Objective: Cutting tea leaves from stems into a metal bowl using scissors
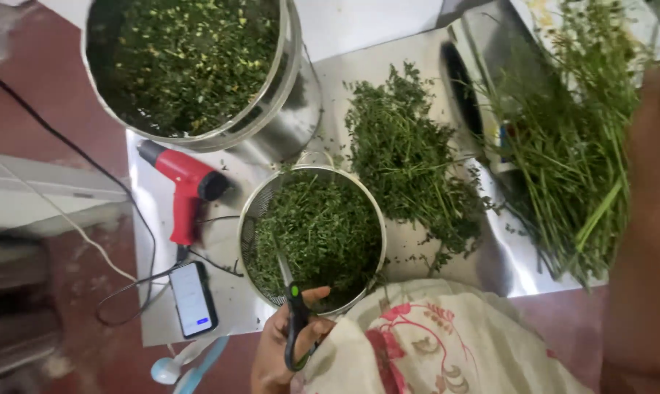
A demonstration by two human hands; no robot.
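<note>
My left hand [275,354] is shut on a pair of black-handled scissors [295,321]. Their blades point up into a round metal strainer [240,219] full of cut green herbs [319,233]. My right hand [658,109] reaches along the right edge and rests against a bunch of long green stems [571,160]; its fingers are cut off by the frame. A loose pile of leafy herbs [410,160] lies between the strainer and the stems.
A large steel pot [290,80] of chopped herbs stands at the top left on a metal sheet [410,58]. A red hand-held dryer [188,182], a phone [193,298] and cables lie to the left. A floral cloth [432,343] covers my lap.
</note>
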